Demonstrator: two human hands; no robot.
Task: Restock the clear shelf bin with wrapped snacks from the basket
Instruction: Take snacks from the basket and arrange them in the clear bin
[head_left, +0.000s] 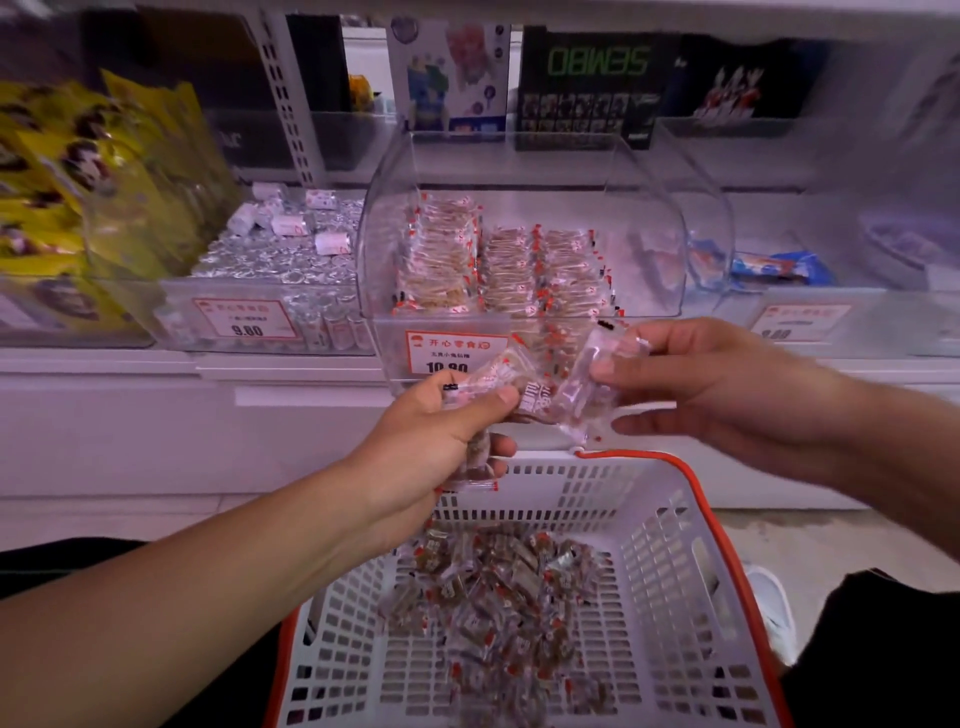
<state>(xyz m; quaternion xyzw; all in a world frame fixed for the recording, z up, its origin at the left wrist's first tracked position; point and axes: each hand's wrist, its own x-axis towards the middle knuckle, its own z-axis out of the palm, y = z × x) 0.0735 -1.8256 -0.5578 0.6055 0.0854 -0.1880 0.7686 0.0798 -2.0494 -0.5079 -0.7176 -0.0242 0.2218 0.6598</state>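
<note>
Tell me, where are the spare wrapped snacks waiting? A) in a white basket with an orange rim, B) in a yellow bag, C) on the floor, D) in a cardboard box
A: the loose wrapped snacks lie heaped in the white basket with the orange rim, below both hands.

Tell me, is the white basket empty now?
No, the white basket has a pile of wrapped snacks on its bottom, below both hands.

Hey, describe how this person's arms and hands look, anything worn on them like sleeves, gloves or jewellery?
Both forearms are bare from the frame edge to the wrist, with no sleeve in view. The left hand and right hand wear no gloves, and no rings, watch or bracelet are visible. Fingernails look short and unpainted.
</note>
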